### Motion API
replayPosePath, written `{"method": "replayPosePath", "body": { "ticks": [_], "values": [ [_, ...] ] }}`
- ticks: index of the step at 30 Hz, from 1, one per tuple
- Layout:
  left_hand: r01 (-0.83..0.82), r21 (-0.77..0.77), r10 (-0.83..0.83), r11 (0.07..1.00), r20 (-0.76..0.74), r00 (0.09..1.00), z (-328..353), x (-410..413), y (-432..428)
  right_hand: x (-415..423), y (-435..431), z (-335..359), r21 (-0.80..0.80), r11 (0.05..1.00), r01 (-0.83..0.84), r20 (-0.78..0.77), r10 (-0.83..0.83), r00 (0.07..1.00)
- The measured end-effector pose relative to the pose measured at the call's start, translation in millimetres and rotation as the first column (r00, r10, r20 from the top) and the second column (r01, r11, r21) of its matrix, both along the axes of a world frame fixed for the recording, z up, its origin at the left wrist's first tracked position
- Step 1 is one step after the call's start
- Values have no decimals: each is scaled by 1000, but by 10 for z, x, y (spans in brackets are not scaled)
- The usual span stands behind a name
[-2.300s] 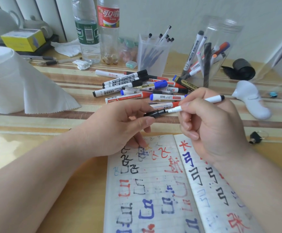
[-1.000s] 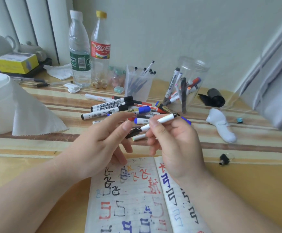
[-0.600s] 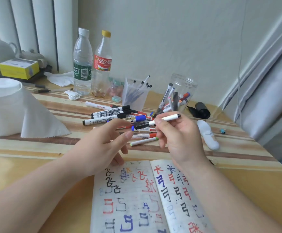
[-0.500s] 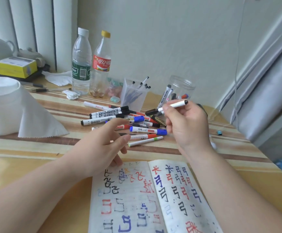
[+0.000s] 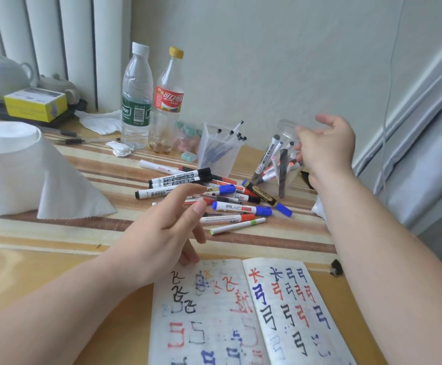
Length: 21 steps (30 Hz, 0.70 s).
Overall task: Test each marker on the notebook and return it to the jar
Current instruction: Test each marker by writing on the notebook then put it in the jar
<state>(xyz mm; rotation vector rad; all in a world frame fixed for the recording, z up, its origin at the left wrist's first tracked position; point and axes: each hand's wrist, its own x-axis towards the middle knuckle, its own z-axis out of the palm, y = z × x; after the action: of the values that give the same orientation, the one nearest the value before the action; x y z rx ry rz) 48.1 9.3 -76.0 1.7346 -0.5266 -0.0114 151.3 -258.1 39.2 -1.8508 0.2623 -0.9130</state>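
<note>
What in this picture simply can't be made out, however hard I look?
Head view, the only one:
- The jar: its right side and the markers there are hidden by the right hand.
- The white object: mostly covered by the right forearm.
- The notebook: its lower part is cut off by the bottom edge.
- Print on the loose markers: mostly too small to read.

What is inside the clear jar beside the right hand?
Several markers lean inside the jar: white ones with black caps, one dark one. The right hand covers the jar's right part, so their count is hidden.
</note>
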Motion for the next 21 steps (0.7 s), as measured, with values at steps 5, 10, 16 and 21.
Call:
{"method": "replayPosePath", "body": {
  "ticks": [5,10,16,21],
  "values": [
    [-14,-29,12,999,-67,998,4,0,-3,-397,235,-449,-416,818,-398,-433,206,878],
    [-24,-77,16,997,-111,994,-4,0,-7,-685,391,-679,-640,335,-692,-741,-31,671],
    [-34,-125,12,992,-172,985,24,-24,12,-777,502,-618,-652,160,-741,-758,-111,643],
    [-29,-31,25,999,-125,992,64,-55,0,-856,318,-544,-620,539,-569,-605,132,785]
  ]
}}
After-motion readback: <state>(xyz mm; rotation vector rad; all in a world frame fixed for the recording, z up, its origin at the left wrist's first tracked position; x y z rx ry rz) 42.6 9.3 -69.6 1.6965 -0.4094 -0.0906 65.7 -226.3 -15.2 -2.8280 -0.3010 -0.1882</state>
